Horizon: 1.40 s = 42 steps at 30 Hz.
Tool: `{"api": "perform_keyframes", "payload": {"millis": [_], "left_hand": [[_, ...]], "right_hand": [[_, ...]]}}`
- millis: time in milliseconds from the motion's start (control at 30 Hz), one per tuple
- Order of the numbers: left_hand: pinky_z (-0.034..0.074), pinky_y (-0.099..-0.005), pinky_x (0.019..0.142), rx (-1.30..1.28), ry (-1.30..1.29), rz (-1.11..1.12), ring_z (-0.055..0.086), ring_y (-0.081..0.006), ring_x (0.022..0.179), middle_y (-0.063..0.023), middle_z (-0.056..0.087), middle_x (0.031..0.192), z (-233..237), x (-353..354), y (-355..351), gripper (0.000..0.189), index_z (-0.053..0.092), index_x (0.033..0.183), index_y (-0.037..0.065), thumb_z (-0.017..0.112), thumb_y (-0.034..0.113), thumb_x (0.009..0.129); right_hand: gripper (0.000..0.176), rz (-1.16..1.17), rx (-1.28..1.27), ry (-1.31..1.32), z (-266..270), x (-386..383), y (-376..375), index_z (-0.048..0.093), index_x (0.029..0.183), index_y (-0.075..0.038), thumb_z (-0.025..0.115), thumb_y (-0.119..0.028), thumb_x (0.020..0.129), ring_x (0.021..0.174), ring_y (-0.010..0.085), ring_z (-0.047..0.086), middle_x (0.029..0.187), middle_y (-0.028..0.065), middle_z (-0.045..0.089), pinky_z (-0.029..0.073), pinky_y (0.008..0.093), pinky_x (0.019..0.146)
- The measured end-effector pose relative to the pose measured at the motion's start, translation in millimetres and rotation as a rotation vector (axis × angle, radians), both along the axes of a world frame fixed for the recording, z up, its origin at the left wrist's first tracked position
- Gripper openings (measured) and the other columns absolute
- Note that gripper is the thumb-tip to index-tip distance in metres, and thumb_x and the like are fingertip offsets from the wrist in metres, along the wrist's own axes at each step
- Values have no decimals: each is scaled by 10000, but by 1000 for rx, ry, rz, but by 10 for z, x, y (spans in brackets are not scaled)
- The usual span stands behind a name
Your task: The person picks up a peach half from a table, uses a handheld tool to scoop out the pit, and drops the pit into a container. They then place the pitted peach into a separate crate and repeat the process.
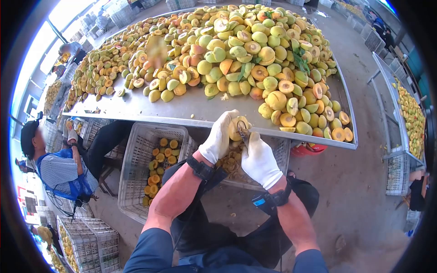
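My left hand (220, 139), in a white glove, is closed around a halved yellow peach (235, 129). In my right hand (258, 157), also gloved, is a small dark metal pitting tool (243, 129); its tip is at the cut face of the peach. Both hands meet just in front of the metal table's near edge (195, 122). Beneath them stands a crate (283, 159) with pale pits and scraps in it. Heaped on the table are many green-yellow peaches (271, 57), several showing cut faces with brown pits.
Left of my knees stands a grey plastic crate (129, 168) partly filled with pitted peach halves (159, 159). A seated person in a blue apron (68, 175) works at the left. Stacked crates (88, 243) stand at lower left. A second fruit table (409, 123) is at right, a red container (308, 149) under my table.
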<state>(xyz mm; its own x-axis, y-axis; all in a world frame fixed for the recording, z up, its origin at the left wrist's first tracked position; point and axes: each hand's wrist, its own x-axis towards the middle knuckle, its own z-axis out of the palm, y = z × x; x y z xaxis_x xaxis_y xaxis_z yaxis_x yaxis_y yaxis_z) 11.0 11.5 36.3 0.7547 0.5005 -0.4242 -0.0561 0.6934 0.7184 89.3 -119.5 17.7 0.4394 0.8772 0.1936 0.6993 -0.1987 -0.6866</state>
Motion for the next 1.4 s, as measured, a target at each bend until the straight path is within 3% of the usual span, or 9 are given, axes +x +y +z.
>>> {"api": "perform_keyframes", "payload": {"millis": [133,467,567,733,833,1133,1200,1233,1400], "left_hand": [[492,-301,672,5,-36,-108,629,-181,799,-69,664,899,-125,-73,109,395,621,994,64,451,420,984],[358,-184,452,395,352,-347,558,-52,609,31,629,803,-11,-84,152,380,643,997,112,477,454,987],[474,-287,592,702,117,-241,578,-97,712,7,629,793,45,-81,63,269,667,985,80,542,318,983],[534,-413,768,978,264,208,693,-297,856,-223,687,892,126,-71,-170,412,620,1105,-15,642,341,899],[523,-438,783,925,363,260,683,-364,860,-228,681,891,-2,-82,-93,424,640,1004,-17,640,390,882],[520,-475,764,1012,462,398,658,-411,799,-240,662,787,-10,-162,19,287,678,815,-8,653,276,778],[523,-472,735,1092,356,463,653,-413,764,-232,649,744,12,-198,-8,256,675,801,-6,674,246,758],[525,-467,723,1097,354,485,650,-411,751,-229,642,725,13,-209,-24,242,673,790,-4,682,234,747],[530,-442,700,1040,409,373,649,-399,725,-214,640,699,18,-286,7,223,669,731,-6,692,214,707]], "right_hand": [[240,49,7,83,29,-12,1,453,1027,38,588,-14,835,846,507,592,835,304,609,494,532,708],[262,92,-266,62,-78,5,-98,546,1073,48,512,-152,906,858,452,634,846,284,642,515,528,729],[321,184,-135,-503,-516,124,-109,545,1186,16,548,-65,875,887,430,611,1007,253,620,522,507,755],[378,139,146,771,-180,60,14,472,1273,57,575,-48,925,1056,247,593,1104,141,615,459,352,944],[340,119,135,333,-609,102,96,461,1241,58,568,-91,956,1062,249,576,1111,170,597,444,334,952],[472,143,263,424,-888,64,295,393,1351,70,574,-74,940,958,278,609,1081,180,611,505,375,831],[517,57,-242,657,-132,-104,228,363,1421,37,540,-53,944,924,210,622,1108,144,611,531,322,753],[247,2,18,508,-1457,641,240,540,1027,-83,339,-224,1049,470,166,412,746,-15,507,361,248,414],[442,335,-34,-283,-308,72,170,506,1228,110,586,-213,936,927,468,575,1051,292,612,453,468,854]]}}
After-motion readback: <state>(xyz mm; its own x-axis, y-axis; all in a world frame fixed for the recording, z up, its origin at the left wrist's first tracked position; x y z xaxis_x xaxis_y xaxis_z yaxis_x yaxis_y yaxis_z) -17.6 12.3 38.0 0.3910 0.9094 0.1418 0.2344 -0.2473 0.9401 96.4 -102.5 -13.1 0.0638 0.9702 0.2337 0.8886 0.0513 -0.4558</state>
